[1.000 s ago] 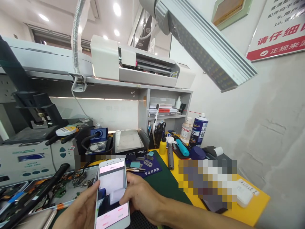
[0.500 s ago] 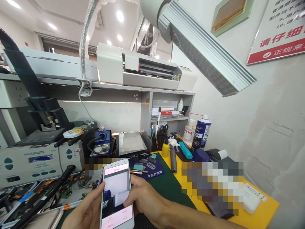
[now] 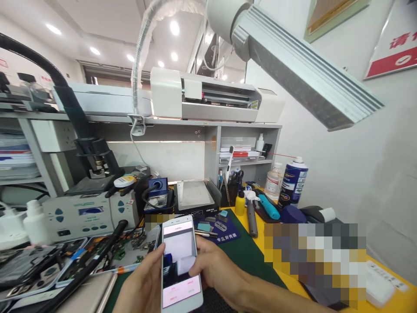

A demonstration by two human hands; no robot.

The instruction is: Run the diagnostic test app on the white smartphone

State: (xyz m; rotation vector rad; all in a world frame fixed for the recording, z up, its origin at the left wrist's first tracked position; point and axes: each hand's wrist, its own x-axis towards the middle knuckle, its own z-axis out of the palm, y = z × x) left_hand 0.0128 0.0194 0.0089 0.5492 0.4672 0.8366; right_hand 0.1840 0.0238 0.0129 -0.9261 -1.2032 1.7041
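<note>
A white smartphone with a lit screen is held upright above the green mat at the bottom centre. My left hand wraps its left edge from below. My right hand holds the right edge, with the thumb resting on the screen. Both hands are closed round the phone.
Trays of phone parts and a black probe lie at the left. A soldering station, a hot plate, a spray can and tools stand behind. A lamp bar hangs overhead. A blurred patch covers the yellow bench at right.
The view has swung left and the phone now sits further right in the picture. Both hands keep the same hold on the phone.
</note>
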